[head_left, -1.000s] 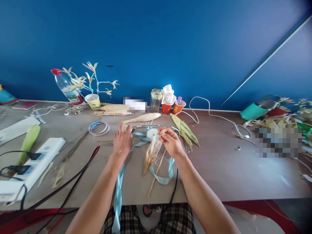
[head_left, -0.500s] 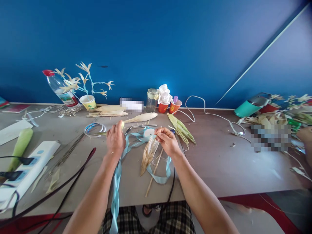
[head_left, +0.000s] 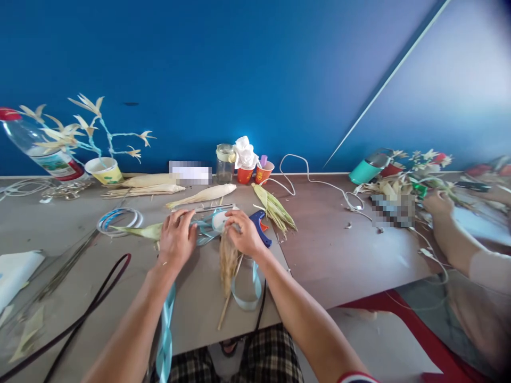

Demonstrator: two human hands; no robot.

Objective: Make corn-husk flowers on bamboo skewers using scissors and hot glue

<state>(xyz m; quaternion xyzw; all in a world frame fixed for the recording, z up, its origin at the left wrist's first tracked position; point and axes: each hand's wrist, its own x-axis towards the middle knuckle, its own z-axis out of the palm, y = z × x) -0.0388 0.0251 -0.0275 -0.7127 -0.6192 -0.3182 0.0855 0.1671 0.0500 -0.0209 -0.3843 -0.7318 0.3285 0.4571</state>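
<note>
My left hand (head_left: 178, 239) is palm down over the table, fingers a little apart. A green corn husk (head_left: 141, 232) sticks out to its left, its other end hidden behind the hand. Light blue ribbon (head_left: 166, 324) hangs below the left wrist. My right hand (head_left: 244, 234) has its fingers closed on the top of a brown dried corn husk (head_left: 227, 260), which points down towards me. A white ribbon spool (head_left: 219, 219) lies between the hands. A thin stick (head_left: 224, 314) and a ribbon loop (head_left: 247, 304) lie below the right hand.
A blue glue gun (head_left: 259, 223) lies right of my right hand. Behind are pale husks (head_left: 203, 196), a jar (head_left: 225, 164), red cups (head_left: 263, 173) and husk flowers in a yellow cup (head_left: 104, 170). Another person's hand (head_left: 438, 203) works at the right.
The view has turned right. My left hand has lowered and its fingers have loosened around the green husk. My right hand has moved nearer the spool, and the dried husk has shifted with it.
</note>
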